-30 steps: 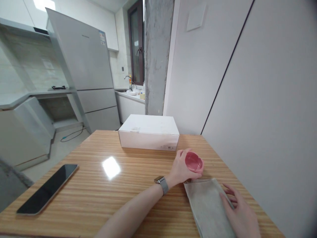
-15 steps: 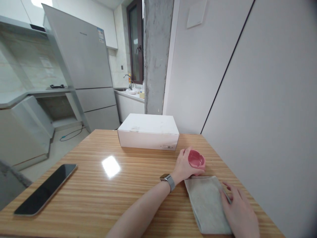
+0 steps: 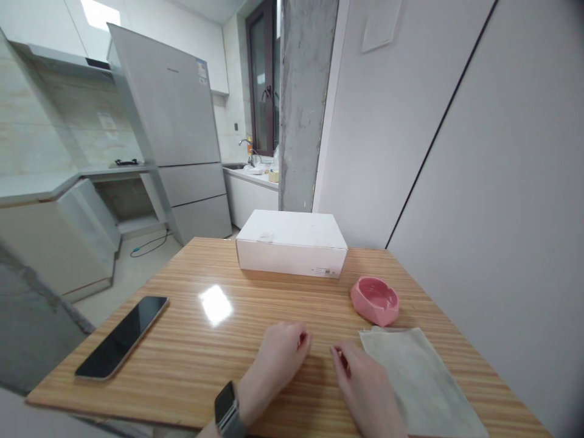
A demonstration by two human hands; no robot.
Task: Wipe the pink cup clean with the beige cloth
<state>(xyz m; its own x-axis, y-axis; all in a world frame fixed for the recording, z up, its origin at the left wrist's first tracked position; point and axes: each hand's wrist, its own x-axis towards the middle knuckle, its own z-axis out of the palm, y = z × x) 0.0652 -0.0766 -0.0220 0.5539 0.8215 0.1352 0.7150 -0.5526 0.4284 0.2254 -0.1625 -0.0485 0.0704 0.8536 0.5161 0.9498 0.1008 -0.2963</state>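
Note:
My left hand (image 3: 283,348), with a watch (image 3: 227,406) on its wrist, is loosely curled above the table's near middle, and I see nothing in it. Just to its right, my right hand (image 3: 365,383) is also curled, fingers bent inward and nothing visible in them. It overlaps the left edge of a grey-green cloth (image 3: 424,377) lying flat on the table. Beyond the cloth stands a pink ashtray (image 3: 375,302), upright, its hollow facing up and neither hand touching it. The cloth's near edge runs to the bottom of the picture.
A white box (image 3: 292,243) stands at the table's far side. A dark-screened phone (image 3: 123,337) lies at the left on the wooden table (image 3: 191,365). A white wall (image 3: 493,201) borders the right side; a fridge (image 3: 168,115) stands behind.
My left hand has let go of the ashtray and drawn back toward me. My right hand has moved left from the cloth's right edge. The cloth looks more spread out, and the view has shifted.

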